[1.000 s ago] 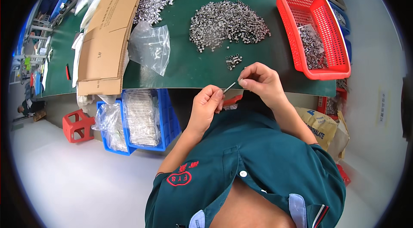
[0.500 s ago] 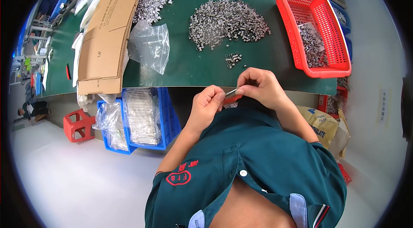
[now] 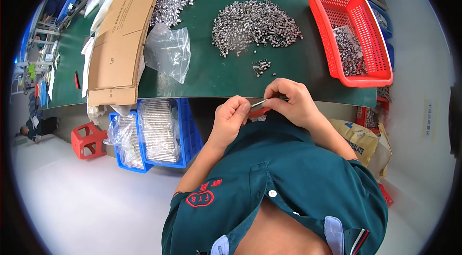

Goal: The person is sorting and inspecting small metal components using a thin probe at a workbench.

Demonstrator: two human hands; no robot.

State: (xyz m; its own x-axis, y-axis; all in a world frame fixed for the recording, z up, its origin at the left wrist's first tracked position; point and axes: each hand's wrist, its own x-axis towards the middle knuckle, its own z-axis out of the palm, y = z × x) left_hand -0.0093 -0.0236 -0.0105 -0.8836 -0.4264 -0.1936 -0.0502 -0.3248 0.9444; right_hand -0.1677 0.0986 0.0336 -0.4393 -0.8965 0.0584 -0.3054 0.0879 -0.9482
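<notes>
Below table edge, both hands [image 3: 264,110] pinch pin [image 3: 259,104].

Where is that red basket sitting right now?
In the head view, the red basket sits on the green table at the person's right, beside the big pile of small metal parts.

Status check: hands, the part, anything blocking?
Left hand and right hand pinch a thin metal pin between them, at the green table edge. Nothing in the way.

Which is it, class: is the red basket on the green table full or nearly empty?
Nearly empty. The red basket shows bare mesh over most of its floor; only a small heap of metal parts lies inside.
</notes>
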